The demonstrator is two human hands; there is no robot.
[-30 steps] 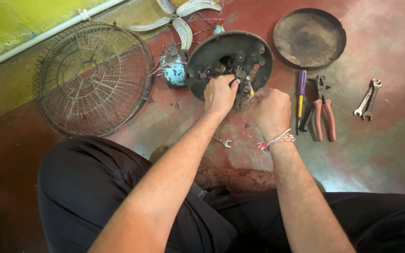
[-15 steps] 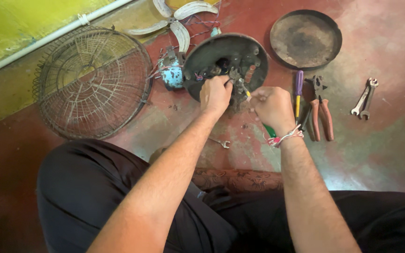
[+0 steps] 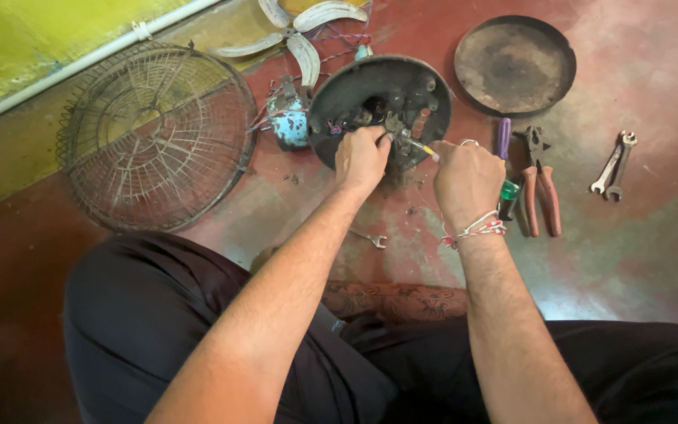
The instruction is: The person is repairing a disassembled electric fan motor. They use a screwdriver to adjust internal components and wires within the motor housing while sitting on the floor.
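A round dark fan base (image 3: 425, 86) lies open-side up on the red floor, with small metal parts and wires inside. My left hand (image 3: 362, 157) reaches into it from the near side, fingers pinched on a small metal part at its middle. My right hand (image 3: 464, 177), with a thread band at the wrist, is closed around a thin yellow-tipped tool (image 3: 427, 150) that points left into the same spot. Both hands sit close together over the base's near rim.
A wire fan guard (image 3: 158, 133) lies at the left, fan blades (image 3: 304, 31) and a blue motor (image 3: 290, 126) behind it. A round dark lid (image 3: 515, 67), a purple-green screwdriver (image 3: 504, 169), orange-handled pliers (image 3: 539, 184) and wrenches (image 3: 614, 165) lie right. A small spanner (image 3: 369, 237) lies near my knees.
Both hands stay at the fan base. My right hand has shifted slightly, and the yellow-tipped tool now shows between the two hands.
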